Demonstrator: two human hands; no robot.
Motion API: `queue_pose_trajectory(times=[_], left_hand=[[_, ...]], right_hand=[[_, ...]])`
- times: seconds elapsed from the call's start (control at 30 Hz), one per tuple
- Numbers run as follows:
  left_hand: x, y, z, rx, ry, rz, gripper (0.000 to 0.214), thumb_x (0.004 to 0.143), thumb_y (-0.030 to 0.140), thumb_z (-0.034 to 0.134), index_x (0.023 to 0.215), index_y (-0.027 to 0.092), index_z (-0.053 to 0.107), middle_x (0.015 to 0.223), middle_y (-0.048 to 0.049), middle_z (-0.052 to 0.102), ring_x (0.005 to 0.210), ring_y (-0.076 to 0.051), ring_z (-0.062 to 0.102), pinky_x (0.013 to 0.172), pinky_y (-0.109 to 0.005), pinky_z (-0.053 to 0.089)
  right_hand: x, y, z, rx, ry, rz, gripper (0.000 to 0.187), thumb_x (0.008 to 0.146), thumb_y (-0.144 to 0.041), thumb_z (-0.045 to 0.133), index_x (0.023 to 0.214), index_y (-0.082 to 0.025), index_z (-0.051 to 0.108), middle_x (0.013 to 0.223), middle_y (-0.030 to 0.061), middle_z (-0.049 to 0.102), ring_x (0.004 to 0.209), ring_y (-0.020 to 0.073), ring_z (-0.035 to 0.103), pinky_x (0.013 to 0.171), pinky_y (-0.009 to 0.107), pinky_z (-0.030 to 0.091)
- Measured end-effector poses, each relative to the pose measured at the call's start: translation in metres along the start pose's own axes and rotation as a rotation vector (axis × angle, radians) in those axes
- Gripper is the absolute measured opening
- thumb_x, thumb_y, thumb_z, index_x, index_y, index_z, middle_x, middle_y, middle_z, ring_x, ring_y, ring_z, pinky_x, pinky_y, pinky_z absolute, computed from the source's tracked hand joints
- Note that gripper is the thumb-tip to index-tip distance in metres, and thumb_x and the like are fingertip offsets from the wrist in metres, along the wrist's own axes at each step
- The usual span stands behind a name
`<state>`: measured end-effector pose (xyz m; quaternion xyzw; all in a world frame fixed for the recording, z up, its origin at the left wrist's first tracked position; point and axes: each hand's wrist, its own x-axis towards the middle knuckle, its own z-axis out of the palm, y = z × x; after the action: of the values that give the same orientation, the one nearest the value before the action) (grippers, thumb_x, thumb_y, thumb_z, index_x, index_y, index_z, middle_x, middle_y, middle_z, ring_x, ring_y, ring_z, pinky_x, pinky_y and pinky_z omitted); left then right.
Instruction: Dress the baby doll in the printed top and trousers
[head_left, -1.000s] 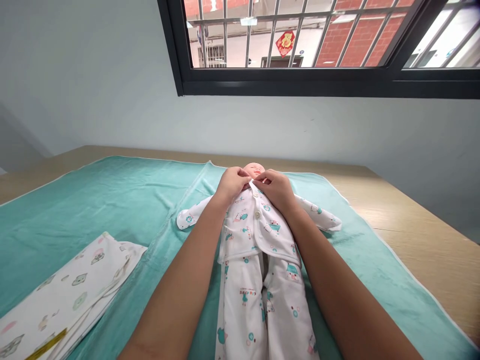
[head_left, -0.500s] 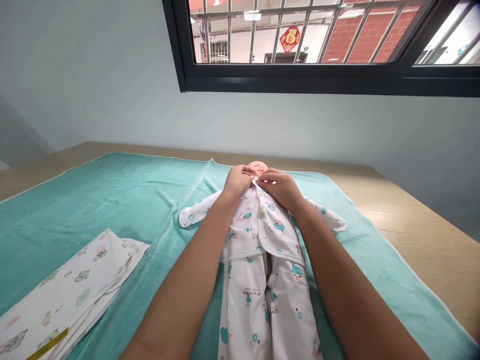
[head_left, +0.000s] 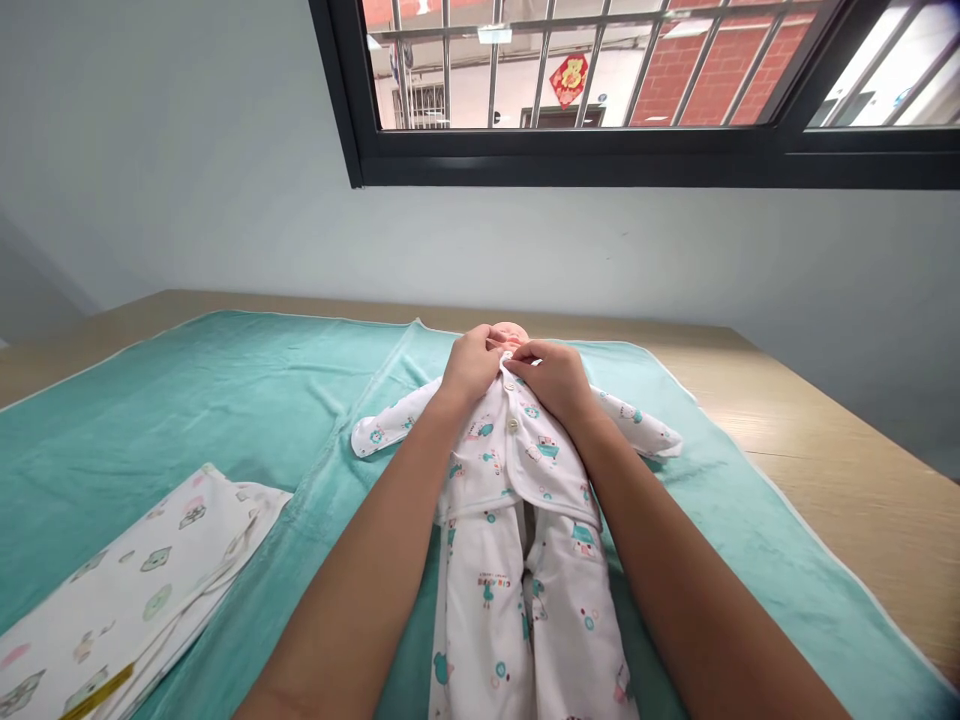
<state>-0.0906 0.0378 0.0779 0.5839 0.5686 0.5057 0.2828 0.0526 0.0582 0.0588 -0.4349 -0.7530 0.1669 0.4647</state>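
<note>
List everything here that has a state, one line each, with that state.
Left hand, pinched shut on the collar of the top.
Right hand, pinched shut on the same collar.
Doll, lying on its back, dressed.
Top, closed over the chest, middle button fastened.
Trousers, pulled on over both legs.
Blanket, spread flat over the table.
Patterned cloth, folded, lying on the blanket.
Window, barred; open or shut cannot be told.

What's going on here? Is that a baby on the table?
It is a baby doll, lying on its back on a teal blanket on a wooden table. A person's left hand and right hand pinch the neck of its printed top, under the chin. A folded printed cloth lies to the left.
</note>
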Motion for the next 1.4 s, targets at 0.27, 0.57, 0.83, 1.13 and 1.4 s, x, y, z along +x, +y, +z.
queue_pose_trajectory(times=[0.27,0.57,0.83,1.13,1.4], left_hand=[[-0.003,0.008,-0.005,0.110,-0.007,0.037,0.012,0.074,0.011,0.063,0.082,0.019,0.069,0.080,-0.0054,0.072,0.075,-0.018,0.063,0.070,-0.027,0.045],[-0.002,0.002,0.007,0.049,0.087,0.077,0.014,0.071,0.008,0.061,0.072,0.020,0.067,0.079,-0.0028,0.071,0.076,-0.017,0.063,0.072,-0.025,0.046],[-0.002,0.001,-0.004,-0.521,-0.009,-0.288,0.018,0.071,0.002,0.063,0.085,0.013,0.064,0.066,-0.0029,0.066,0.056,-0.012,0.058,0.061,-0.027,0.047],[0.001,-0.007,0.002,-0.288,0.108,-0.195,0.015,0.067,0.006,0.071,0.079,0.015,0.067,0.070,-0.0034,0.067,0.061,-0.014,0.062,0.065,-0.028,0.050],[0.007,-0.013,0.002,-0.213,0.123,-0.206,0.020,0.061,0.006,0.076,0.072,0.018,0.064,0.067,-0.0012,0.066,0.064,-0.014,0.062,0.068,-0.027,0.048]], right_hand=[[0.000,0.003,0.001,-0.010,-0.004,-0.056,0.011,0.075,-0.028,0.068,0.066,-0.021,0.068,0.071,0.0001,0.071,0.067,0.0161,0.060,0.067,0.028,0.044],[-0.002,0.003,0.002,0.040,0.029,0.004,0.008,0.073,-0.029,0.070,0.071,-0.021,0.069,0.073,-0.0008,0.071,0.068,0.0163,0.062,0.068,0.029,0.046],[-0.002,-0.002,0.002,0.085,0.016,-0.020,0.005,0.074,-0.025,0.067,0.071,-0.024,0.071,0.079,-0.0005,0.073,0.074,0.0174,0.064,0.074,0.031,0.048],[-0.004,-0.001,0.002,0.110,0.013,0.018,0.006,0.076,-0.024,0.067,0.077,-0.023,0.073,0.081,-0.0004,0.074,0.077,0.0173,0.066,0.074,0.030,0.048],[-0.004,-0.002,0.001,0.099,0.003,0.032,0.008,0.075,-0.026,0.068,0.075,-0.024,0.076,0.080,0.0001,0.075,0.076,0.0189,0.067,0.073,0.030,0.049]])
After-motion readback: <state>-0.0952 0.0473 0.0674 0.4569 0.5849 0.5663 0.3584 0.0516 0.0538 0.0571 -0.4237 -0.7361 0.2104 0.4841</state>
